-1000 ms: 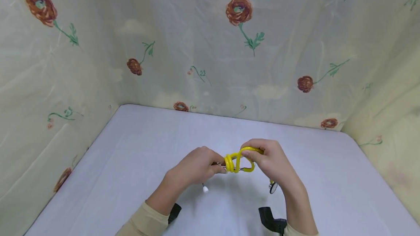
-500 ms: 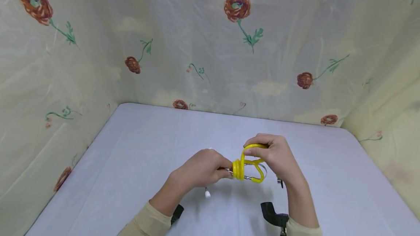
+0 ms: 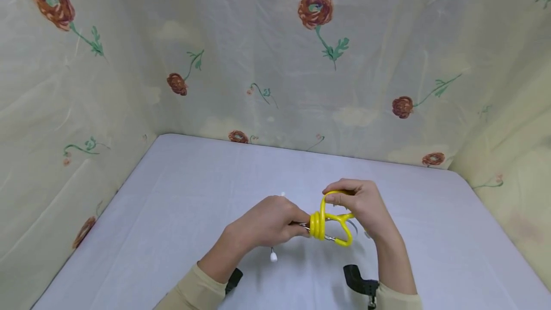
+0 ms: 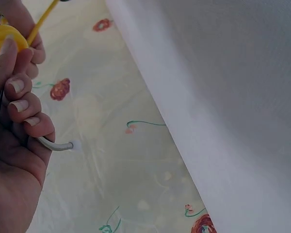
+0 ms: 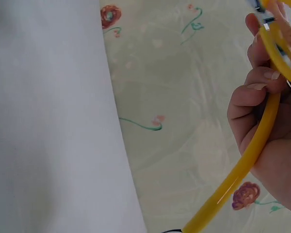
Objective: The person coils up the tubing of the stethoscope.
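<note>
Stethoscope with yellow tubing, held up over the white table [image 3: 206, 171], both hands on it. Landmark: the yellow coil [image 3: 317, 225], several turns of tubing wound round the metal ear tubes [image 3: 304, 226].

Left hand [image 3: 271, 221]: directly left of the coil, fingers curled round the ear tubes, thumb against the coil in the left wrist view. One white ear tip [image 3: 273, 256] hangs below and left of the coil; a bent metal end with a pale tip pokes out under the lower fingers.

Right hand [image 3: 361, 200]: up and right of the coil, pinching the tubing where it rises off the last turn. In the right wrist view the tubing [image 5: 233, 177] passes through the curled fingers and runs on beyond the palm.

Yellow fork of the tubing [image 3: 344, 228] just right of the coil, touching a metal end. Black curved wrist piece [image 3: 359, 282] below and right of the coil. Beige sleeve [image 3: 193, 291] below and far left of it. Flowered sheet [image 3: 267, 61] beyond the coil, behind the table.
</note>
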{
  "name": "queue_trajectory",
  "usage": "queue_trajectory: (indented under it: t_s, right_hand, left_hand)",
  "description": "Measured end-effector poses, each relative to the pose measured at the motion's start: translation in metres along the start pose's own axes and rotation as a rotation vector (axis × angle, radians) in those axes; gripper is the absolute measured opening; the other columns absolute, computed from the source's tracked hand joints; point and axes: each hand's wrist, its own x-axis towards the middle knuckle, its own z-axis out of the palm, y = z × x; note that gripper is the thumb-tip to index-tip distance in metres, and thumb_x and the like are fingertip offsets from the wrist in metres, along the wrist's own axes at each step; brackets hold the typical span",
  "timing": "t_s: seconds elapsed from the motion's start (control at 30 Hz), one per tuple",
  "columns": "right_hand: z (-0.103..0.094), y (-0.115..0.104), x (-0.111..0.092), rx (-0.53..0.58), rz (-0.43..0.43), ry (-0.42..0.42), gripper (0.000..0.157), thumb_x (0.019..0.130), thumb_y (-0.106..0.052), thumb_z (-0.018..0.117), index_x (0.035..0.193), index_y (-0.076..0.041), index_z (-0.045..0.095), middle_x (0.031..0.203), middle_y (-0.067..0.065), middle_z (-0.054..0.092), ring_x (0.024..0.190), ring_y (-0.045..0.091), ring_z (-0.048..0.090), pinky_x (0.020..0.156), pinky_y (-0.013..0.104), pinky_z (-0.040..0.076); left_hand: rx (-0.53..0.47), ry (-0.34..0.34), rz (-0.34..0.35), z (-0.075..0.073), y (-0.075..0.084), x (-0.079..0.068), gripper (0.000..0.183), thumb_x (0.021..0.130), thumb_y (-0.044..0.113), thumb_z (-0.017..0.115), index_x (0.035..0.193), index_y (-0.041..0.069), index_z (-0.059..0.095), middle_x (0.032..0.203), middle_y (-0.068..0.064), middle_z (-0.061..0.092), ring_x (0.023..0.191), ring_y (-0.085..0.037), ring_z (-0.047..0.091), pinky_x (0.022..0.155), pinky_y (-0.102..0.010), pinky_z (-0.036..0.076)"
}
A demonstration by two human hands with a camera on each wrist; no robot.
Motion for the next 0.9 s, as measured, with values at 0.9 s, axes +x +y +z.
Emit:
queue_trajectory:
  t_s: [0.9]
  right_hand:
    - [0.012,0.011,0.008,0.045,0.11,-0.099,0.035,0.101,-0.027,0.057,0.105,0.004,0.072,0.079,0.008,0.063,0.072,0.017,0.058,0.066,0.027,0.051]
  left_hand:
    - [-0.11,0.205,-0.125,-0.011,-0.003,-0.006,0.016,0.092,0.034,0.07,0.103,0.023,0.076,0.088,0.017,0.073,0.06,0.001,0.049,0.066,-0.017,0.045]
